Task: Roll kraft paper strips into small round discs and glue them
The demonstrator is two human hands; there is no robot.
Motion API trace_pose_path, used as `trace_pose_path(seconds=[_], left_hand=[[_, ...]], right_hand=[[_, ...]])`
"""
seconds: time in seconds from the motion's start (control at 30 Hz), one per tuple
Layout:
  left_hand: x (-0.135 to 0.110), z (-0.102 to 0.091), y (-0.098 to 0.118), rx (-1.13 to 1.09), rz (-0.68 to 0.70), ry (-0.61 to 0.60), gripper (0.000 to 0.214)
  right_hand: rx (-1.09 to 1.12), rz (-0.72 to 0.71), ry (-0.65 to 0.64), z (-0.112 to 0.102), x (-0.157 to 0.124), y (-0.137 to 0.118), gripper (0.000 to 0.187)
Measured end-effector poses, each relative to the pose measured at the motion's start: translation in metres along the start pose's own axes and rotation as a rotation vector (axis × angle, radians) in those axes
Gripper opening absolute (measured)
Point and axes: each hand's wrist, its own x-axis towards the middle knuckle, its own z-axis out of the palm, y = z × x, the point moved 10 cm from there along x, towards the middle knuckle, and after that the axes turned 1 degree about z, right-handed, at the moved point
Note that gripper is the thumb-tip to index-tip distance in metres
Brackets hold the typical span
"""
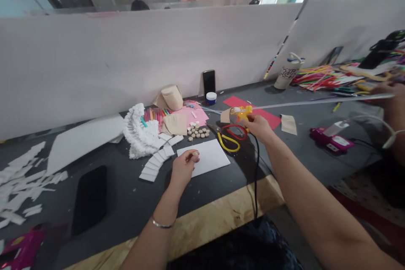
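My left hand (pixel 184 168) pinches a small beige disc (pixel 196 153) above a white rectangular board (pixel 212 158). My right hand (pixel 260 127) is closed around a yellow glue gun (pixel 244 113), whose black cord (pixel 257 177) drops over the table's front edge. Scissors (pixel 228 138) with one red and one yellow handle lie just below the glue gun. Behind the board sits a cluster of similar beige discs (pixel 198 133). Left of my left hand, white rectangular pieces (pixel 156 163) form a curved, overlapping row.
A crumpled white textured piece (pixel 139 130), markers (pixel 155 114) and pink paper (pixel 198 114) lie behind. A dark phone (pixel 90 199) and white scraps (pixel 22 181) are at left. At right are a purple power strip (pixel 332 139), a cup (pixel 287 72) and another person's arm (pixel 395 107).
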Motion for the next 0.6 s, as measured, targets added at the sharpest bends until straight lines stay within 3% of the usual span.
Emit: trace_pose_path(seconds=[0.2, 0.3, 0.37, 0.53, 0.6], left_hand=[[-0.001, 0.000, 0.000, -0.018, -0.007, 0.016, 0.043], [-0.002, 0.000, 0.000, -0.021, -0.012, 0.016, 0.042], [-0.002, 0.000, 0.000, -0.021, -0.014, 0.015, 0.042], [-0.003, 0.000, -0.001, -0.021, -0.021, 0.017, 0.040], [-0.004, 0.000, -0.001, -0.023, -0.030, 0.024, 0.039]], right_hand=[[-0.116, 0.006, 0.209, -0.044, -0.013, 0.006, 0.049], [-0.139, -0.032, 0.261, -0.055, -0.021, 0.006, 0.047], [-0.119, -0.071, 0.246, -0.055, -0.023, 0.001, 0.045], [-0.191, -0.142, 0.063, -0.041, -0.021, -0.017, 0.034], [-0.225, -0.152, 0.058, -0.045, -0.020, -0.024, 0.033]])
